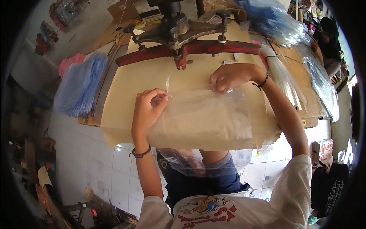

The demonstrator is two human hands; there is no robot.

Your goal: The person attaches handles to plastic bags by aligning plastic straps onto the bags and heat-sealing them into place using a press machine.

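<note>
A clear plastic sheet, perhaps a bag, lies over the brown paper on the table and hangs past the front edge above my lap. My left hand pinches its upper left corner, where a thin clear strip sticks up. At the upper right, the fingers of my right hand are closed on the same plastic's edge. Just beyond both hands stands a press with a red bar and a dark metal frame. Small metal pieces lie beneath the bar.
Blue plastic sheets are stacked at the left, by pink material. Clear strips lie at the right, with more clear plastic beyond. A bluish plastic pile sits at the back right. Another person is at far right.
</note>
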